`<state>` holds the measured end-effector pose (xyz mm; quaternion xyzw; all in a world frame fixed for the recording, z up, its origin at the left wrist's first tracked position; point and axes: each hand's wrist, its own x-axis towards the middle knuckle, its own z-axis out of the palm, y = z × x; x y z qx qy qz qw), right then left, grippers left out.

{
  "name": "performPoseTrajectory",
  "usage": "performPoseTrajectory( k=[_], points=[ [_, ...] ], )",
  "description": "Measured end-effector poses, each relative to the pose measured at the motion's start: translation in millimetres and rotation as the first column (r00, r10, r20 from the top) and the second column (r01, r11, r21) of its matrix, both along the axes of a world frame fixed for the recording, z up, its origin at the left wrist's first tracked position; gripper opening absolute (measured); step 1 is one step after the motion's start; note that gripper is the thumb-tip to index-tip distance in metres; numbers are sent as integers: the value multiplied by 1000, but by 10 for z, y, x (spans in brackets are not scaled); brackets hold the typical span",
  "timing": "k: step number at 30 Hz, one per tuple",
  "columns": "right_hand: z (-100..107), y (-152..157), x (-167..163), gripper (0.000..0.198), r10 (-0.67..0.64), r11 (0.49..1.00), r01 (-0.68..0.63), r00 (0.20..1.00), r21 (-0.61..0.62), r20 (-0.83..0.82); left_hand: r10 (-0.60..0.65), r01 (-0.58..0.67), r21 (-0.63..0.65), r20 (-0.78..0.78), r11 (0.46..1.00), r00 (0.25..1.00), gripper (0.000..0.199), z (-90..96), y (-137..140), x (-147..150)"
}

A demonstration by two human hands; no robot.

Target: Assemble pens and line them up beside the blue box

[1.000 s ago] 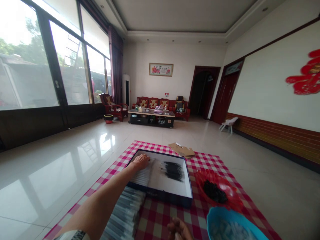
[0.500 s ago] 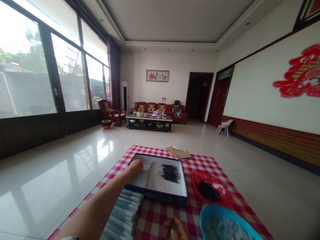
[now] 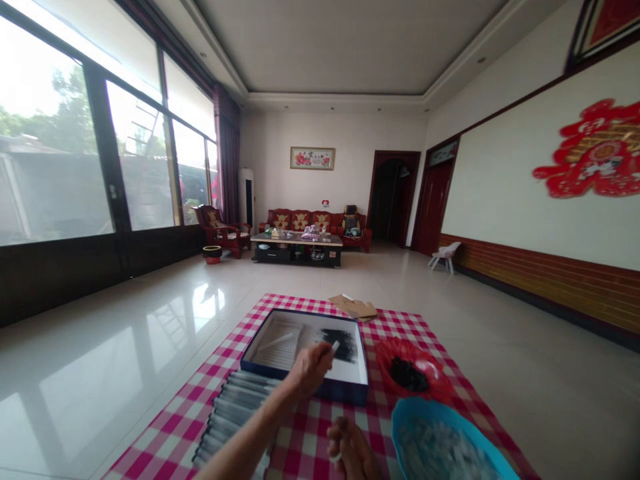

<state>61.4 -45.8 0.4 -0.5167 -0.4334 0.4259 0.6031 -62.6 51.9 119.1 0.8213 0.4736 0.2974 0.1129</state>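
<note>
My left hand [image 3: 311, 368] is over the near side of a shallow box [image 3: 327, 388], closed around a whitish tube [image 3: 335, 346] whose end sticks out past the fingers. In the box's left part lie several clear tubes [image 3: 277, 347], one of them askew on top. Its right part holds a dark heap of thin black sticks [image 3: 338, 342]. Low in the view, my right hand [image 3: 354, 452] is curled, with a small white piece [image 3: 335, 458] showing at its fingers; the rest of that piece is hidden. A row of pens [image 3: 235, 407] lies partly behind my left forearm.
To the right, a red bowl [image 3: 440, 377] holds small black parts, and a blue bowl [image 3: 407, 417] holds whitish translucent pieces. Brown cardboard [image 3: 354, 307] lies at the far edge of the checked tablecloth [image 3: 395, 323]. A coffee table [image 3: 295, 250] and sofa stand farther off.
My left hand has moved right and nearer from the box's clear tubes, and a tube now shows in it. A tube lies askew on the others. My right hand has stayed low.
</note>
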Motion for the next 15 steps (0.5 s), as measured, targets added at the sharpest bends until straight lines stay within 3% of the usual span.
performPoseTrajectory(
  k=[1, 2, 4, 7, 12, 15],
  points=[
    [29, -16, 15, 55, -17, 1000, 17, 999, -7, 27, -15, 16, -16, 94, 1000, 996, 33, -165, -147, 103],
    [55, -32, 29, 53, -34, 999, 34, 998, -10, 52, -41, 72, -77, 346, 994, 937, 34, -344, -272, 195],
    [90, -63, 51, 50, -56, 998, 57, 995, -3, 88, 34, 122, -184, 672, 975, 740, 37, -684, -443, 343],
    [66, -106, 55, 46, -82, 996, 74, 981, 54, 177, 167, 17, -225, 772, 974, 614, 42, -985, -519, 452],
    [26, -123, 58, 36, -188, 970, 121, 925, 213, 330, 169, -3, -204, 802, 979, 572, 41, -979, -413, 440],
    [282, 24, 167, 33, -239, 940, 112, 890, 322, 388, 190, 63, -255, 845, 965, 500, 42, -953, -342, 426]
  ],
)
